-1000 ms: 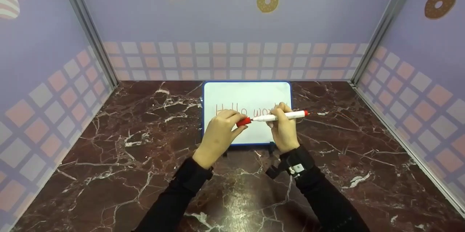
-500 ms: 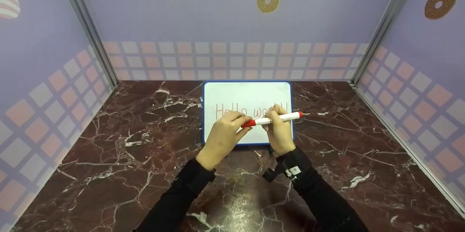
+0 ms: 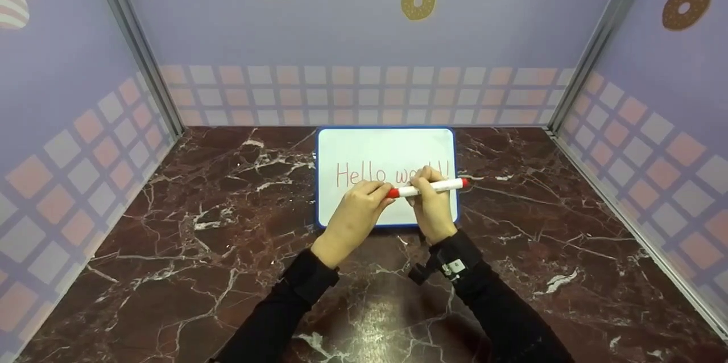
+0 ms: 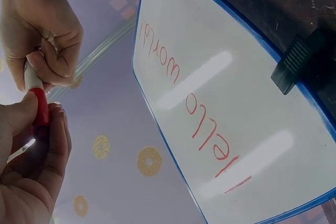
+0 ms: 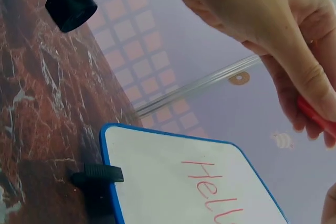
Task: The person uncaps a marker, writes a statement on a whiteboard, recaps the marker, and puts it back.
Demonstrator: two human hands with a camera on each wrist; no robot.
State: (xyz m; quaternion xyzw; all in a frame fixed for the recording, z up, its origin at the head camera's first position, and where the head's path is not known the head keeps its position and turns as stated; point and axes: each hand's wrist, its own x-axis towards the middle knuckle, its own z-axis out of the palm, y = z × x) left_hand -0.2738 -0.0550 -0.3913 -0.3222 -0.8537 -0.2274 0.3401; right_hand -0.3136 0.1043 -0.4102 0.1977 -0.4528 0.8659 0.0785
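Observation:
A white marker (image 3: 438, 186) with red ends is held across the front of the whiteboard, level with the lower writing. My left hand (image 3: 352, 212) pinches its red cap (image 3: 393, 193), which sits on the tip end. The barrel is gripped by my right hand (image 3: 433, 209), thumb and fingers round it. In the left wrist view both hands meet at the cap (image 4: 40, 107). Behind them the blue-framed whiteboard (image 3: 387, 147) bears "Hello world!" in red, partly covered by my hands in the head view.
Black clips (image 4: 299, 61) hold the board's lower edge, so it stands tilted on the dark red marble tabletop (image 3: 227, 249). Purple walls (image 3: 352, 27) with a checkered band and printed doughnuts enclose the back and both sides.
The marker's bare tip has gone into the red cap as my hands came together. Since then both hands have shifted slightly, the right one leftward, with the marker between them.

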